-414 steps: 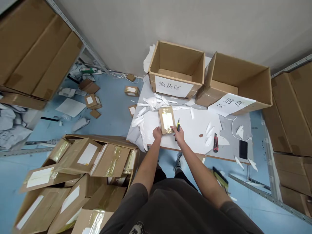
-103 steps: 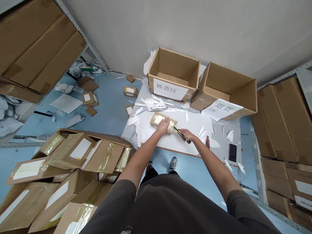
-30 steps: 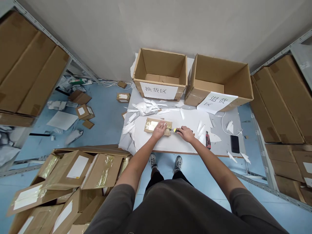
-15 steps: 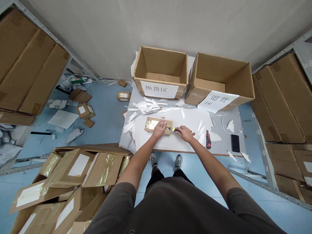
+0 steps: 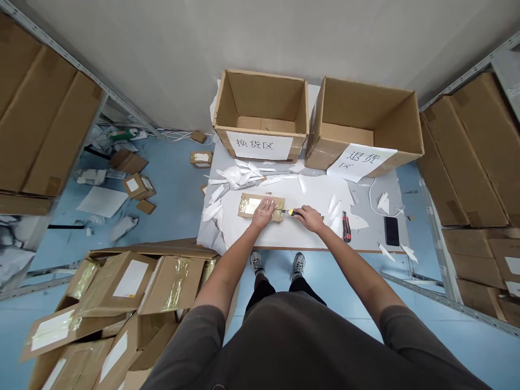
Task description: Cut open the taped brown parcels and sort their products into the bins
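A small taped cardboard box (image 5: pixel 247 206) with a white label lies on the table in front of me. My left hand (image 5: pixel 264 212) rests on top of it, fingers stretched out flat. Wrapped in my right hand (image 5: pixel 310 218) is a yellow and black utility knife (image 5: pixel 291 212). Its blade points left and reaches the right end of the box; whether it cuts into the tape is too small to tell. A red and black utility knife (image 5: pixel 346 226) lies to the right of my right hand.
Two open cardboard boxes with paper signs, a left one (image 5: pixel 260 86) and a right one (image 5: pixel 369 95), stand at the table's back. White scraps (image 5: pixel 239 176) litter the table (image 5: pixel 252 235). A phone (image 5: pixel 391 231) lies at right. A large carton of parcels (image 5: pixel 134 277) stands lower left.
The knife has drawn slightly back to the right, and more of its blade shows beside the box. My left hand stays flat on the box. The view has shifted a little.
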Motion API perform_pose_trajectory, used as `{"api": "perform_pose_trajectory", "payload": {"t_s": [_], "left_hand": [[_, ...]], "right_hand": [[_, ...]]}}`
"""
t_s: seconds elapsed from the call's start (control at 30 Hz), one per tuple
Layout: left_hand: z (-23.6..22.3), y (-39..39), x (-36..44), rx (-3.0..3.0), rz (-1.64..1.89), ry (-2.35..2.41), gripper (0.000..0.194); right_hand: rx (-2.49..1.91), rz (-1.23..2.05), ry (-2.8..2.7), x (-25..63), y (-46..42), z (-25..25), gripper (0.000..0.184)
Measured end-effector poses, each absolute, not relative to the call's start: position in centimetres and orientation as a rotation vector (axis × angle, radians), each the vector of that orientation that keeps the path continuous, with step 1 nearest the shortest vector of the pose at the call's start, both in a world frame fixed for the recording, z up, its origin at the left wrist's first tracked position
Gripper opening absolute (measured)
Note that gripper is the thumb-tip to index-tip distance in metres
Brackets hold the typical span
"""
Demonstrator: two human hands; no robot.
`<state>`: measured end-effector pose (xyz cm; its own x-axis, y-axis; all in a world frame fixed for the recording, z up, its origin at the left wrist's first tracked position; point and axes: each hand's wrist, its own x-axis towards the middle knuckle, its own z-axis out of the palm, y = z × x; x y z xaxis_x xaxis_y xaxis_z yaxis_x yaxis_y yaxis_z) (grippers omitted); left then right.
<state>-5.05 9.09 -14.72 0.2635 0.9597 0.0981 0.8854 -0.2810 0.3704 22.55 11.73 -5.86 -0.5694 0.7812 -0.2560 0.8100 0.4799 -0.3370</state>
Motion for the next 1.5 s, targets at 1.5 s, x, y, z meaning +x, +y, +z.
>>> {"api": "perform_pose_trajectory", "payload": {"t_s": [1.5], "left_hand": [[-14.9, 11.2, -5.8, 2.393, 0.493, 1.461, 0.041]], "right_hand": [[1.242, -0.548, 2.667, 21.9, 13.2, -4.6, 0.044]]}}
